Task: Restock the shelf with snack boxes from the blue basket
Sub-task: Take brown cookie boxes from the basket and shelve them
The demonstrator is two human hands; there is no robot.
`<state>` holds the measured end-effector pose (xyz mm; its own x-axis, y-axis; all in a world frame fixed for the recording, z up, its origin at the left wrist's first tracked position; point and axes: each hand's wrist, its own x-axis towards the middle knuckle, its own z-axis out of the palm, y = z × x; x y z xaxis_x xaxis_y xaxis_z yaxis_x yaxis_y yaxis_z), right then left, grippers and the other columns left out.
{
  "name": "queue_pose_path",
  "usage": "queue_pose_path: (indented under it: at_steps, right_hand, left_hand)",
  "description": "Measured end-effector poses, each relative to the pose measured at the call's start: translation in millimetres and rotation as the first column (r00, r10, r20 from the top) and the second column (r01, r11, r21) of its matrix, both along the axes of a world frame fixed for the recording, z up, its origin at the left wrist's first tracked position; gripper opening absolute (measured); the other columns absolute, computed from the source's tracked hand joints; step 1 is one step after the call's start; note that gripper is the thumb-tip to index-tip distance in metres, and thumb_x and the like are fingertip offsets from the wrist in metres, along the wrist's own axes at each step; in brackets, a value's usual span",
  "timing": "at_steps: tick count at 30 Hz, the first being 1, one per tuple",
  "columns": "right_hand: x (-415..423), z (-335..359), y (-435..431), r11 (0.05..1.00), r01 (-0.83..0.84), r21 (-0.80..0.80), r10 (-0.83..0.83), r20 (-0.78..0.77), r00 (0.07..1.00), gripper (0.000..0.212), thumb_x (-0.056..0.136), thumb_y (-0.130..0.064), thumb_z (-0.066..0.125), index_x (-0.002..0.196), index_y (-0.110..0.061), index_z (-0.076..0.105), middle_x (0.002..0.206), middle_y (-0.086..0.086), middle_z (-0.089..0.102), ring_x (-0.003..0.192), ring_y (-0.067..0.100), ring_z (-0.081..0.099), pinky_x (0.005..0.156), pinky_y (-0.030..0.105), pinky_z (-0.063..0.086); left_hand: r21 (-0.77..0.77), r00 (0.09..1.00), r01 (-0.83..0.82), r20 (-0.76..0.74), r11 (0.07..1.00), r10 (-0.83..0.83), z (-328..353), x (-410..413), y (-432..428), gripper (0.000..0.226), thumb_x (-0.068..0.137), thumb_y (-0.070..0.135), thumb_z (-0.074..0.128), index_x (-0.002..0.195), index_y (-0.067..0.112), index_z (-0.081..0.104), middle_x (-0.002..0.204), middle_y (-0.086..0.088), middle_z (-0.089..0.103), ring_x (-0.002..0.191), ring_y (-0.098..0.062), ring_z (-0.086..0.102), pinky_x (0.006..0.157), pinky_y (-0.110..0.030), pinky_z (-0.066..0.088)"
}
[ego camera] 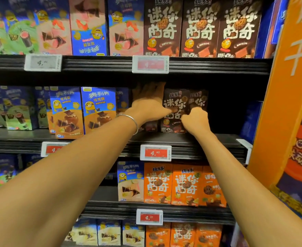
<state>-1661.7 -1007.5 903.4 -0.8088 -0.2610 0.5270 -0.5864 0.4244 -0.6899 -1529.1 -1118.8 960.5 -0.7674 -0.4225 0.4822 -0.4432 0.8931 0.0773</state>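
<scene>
A: Snack boxes (176,100), where are they?
B: Dark brown ones, upright on the middle shelf (221,139), centre of the frame.
A: And the hands?
B: Left hand (146,106) lies flat on one box, grip apart, thumb touching the next. Right hand (195,120) has its grip curled on that next box's right edge.

On the black middle shelf (185,150), the left hand (147,106), a silver bangle (132,120) on its wrist, spreads against an upright dark brown cardboard snack box (175,102), whose right edge the curled right hand (195,120) grips, just before a second dark brown box (199,99).
</scene>
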Motion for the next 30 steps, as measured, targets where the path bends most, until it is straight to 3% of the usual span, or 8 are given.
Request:
queue_pose_path:
  at_steps: [4,7,9,11,13,18,23,30]
  right_hand:
    - [-3,5,-3,0.995,-0.032,0.094,0.031,0.016,0.999,0.009,0.087,-0.02,0.061,0.081,-0.014,0.057,0.087,0.007,0.062,0.074,0.022,0.057,0.063,0.027,0.043]
    - [-9,5,6,0.997,0.071,-0.011,-0.071,0.032,0.997,0.023,0.085,-0.026,0.064,0.067,-0.018,0.053,0.071,0.0,0.056,0.059,0.012,0.047,0.054,0.022,0.033]
    - [-15,6,15,0.981,0.178,-0.078,-0.178,0.014,0.984,0.033,0.085,-0.027,0.068,0.062,-0.021,0.045,0.075,0.001,0.061,0.057,0.009,0.041,0.056,0.02,0.034]
    - [-24,9,20,0.977,0.197,-0.087,-0.192,0.064,0.979,0.022,0.086,-0.031,0.072,0.088,-0.013,0.059,0.121,0.015,0.061,0.083,0.022,0.056,0.081,0.031,0.049]
    - [-38,13,21,0.984,0.169,-0.063,-0.152,0.21,0.966,0.072,0.086,-0.039,0.075,0.143,-0.012,0.042,0.157,0.018,0.032,0.135,0.038,0.041,0.11,0.046,0.042]
    - [-50,9,14,0.944,-0.044,-0.328,0.213,0.502,0.838,0.066,0.088,-0.039,0.075,0.141,-0.011,0.049,0.137,0.004,0.058,0.12,0.027,0.055,0.095,0.032,0.043]
    - [-51,5,9,0.949,-0.152,-0.275,0.267,0.45,0.852,0.059,0.089,-0.037,0.076,0.14,-0.018,0.052,0.142,0.003,0.056,0.129,0.026,0.052,0.092,0.033,0.039]
    - [-53,3,5,0.954,-0.208,-0.214,0.273,0.346,0.897,0.061,0.089,-0.033,0.076,0.142,-0.016,0.05,0.147,0.005,0.053,0.133,0.027,0.051,0.112,0.042,0.042]
  left_hand:
    - [0.05,0.998,-0.002,0.066,0.999,-0.002,7,-7,2,0.075,0.091,0.076,0.058,0.151,0.03,0.05,0.157,-0.004,0.052,0.138,-0.034,0.051,0.118,-0.05,0.038]
    - [0.123,0.996,0.024,0.086,0.992,-0.035,13,-9,3,0.063,0.098,0.053,0.064,0.152,0.021,0.052,0.154,-0.006,0.054,0.115,-0.027,0.05,0.107,-0.045,0.043]
    - [0.118,0.996,0.043,0.069,0.992,-0.051,16,-12,2,0.062,0.099,0.041,0.068,0.153,0.015,0.051,0.154,-0.011,0.053,0.12,-0.028,0.051,0.111,-0.044,0.04]
    - [0.142,0.988,0.033,0.144,0.989,-0.053,20,-16,-1,0.073,0.1,0.048,0.066,0.162,0.019,0.039,0.167,-0.009,0.04,0.15,-0.033,0.04,0.123,-0.046,0.029]
    - [0.186,0.977,0.049,0.193,0.981,-0.086,21,-21,-4,0.09,0.097,0.059,0.067,0.168,0.025,0.023,0.175,-0.005,0.024,0.161,-0.033,0.022,0.13,-0.05,0.018]
    - [0.155,0.983,0.14,0.098,0.978,-0.156,17,-26,-6,0.109,0.089,0.051,0.081,0.168,0.027,0.01,0.174,-0.008,0.022,0.158,-0.038,0.025,0.129,-0.055,0.023]
    - [0.052,0.984,0.161,0.07,0.986,-0.164,17,-37,-13,0.109,0.083,0.049,0.088,0.164,0.023,0.02,0.169,-0.009,0.03,0.155,-0.037,0.032,0.126,-0.056,0.029]
    - [-0.005,0.986,0.154,0.064,0.988,-0.154,15,-46,-23,0.111,0.082,0.047,0.089,0.165,0.019,0.021,0.168,-0.012,0.03,0.155,-0.039,0.031,0.125,-0.058,0.03]
